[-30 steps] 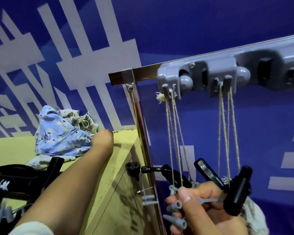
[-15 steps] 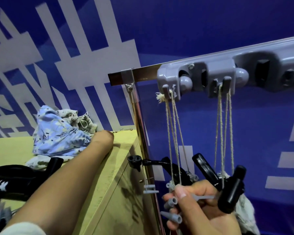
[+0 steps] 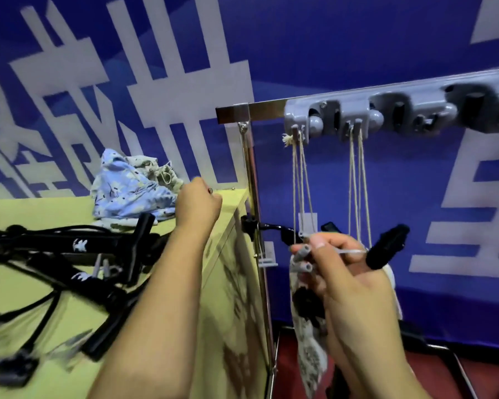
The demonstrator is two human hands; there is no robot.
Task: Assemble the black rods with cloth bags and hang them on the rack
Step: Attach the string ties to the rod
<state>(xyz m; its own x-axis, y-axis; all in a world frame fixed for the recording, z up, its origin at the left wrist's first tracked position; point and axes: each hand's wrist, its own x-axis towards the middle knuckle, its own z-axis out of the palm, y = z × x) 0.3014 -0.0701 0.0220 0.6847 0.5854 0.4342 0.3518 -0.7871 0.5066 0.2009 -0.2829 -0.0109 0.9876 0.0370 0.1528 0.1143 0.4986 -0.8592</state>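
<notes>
1. Head view: the blue wall point(image 3: 357, 38) with white lettering fills the background, and the yellow-green table point(image 3: 41, 298) runs along the left.
2. Since a second ago the grey rack point(image 3: 386, 116) sits further right in frame and the left arm reaches further over the table; I judge one bagged set is nearly hung and the next bag is being fetched.
3. A tangle of black rods point(image 3: 69, 254) lies on the table, beside the pile of cloth bags point(image 3: 127, 194) at the wall.
4. Strings point(image 3: 298, 191) hang from the rack's hooks down to the right hand.
5. The right hand point(image 3: 346, 286) grips a patterned bag point(image 3: 308, 341) with a black rod point(image 3: 386, 249) and grey tubes point(image 3: 301, 251).
6. The left hand point(image 3: 198, 205) is curled near the bags; whether it holds anything, I cannot tell.
</notes>
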